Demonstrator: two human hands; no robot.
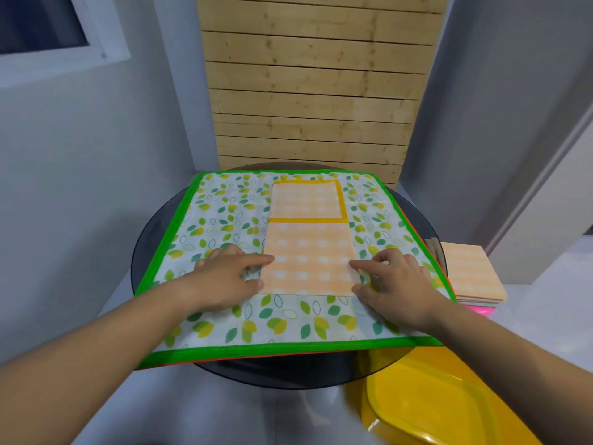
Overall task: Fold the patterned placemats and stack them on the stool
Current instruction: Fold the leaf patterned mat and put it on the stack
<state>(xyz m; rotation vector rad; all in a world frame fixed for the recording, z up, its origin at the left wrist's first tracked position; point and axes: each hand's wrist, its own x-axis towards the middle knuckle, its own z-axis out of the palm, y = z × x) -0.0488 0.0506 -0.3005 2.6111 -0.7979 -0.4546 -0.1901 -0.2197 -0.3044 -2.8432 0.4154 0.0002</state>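
Yellow plastic seat (433,406) nearest, low right. Left hand (221,277) and right hand (398,284) touch the near side edges of the folded orange checked placemat (308,252) with index and thumb; pinching or not, can't tell. It lies on a leaf-print placemat (224,220) over the round glass table (288,374). Folded orange stack (471,274) sits right on the pink stool (479,310).
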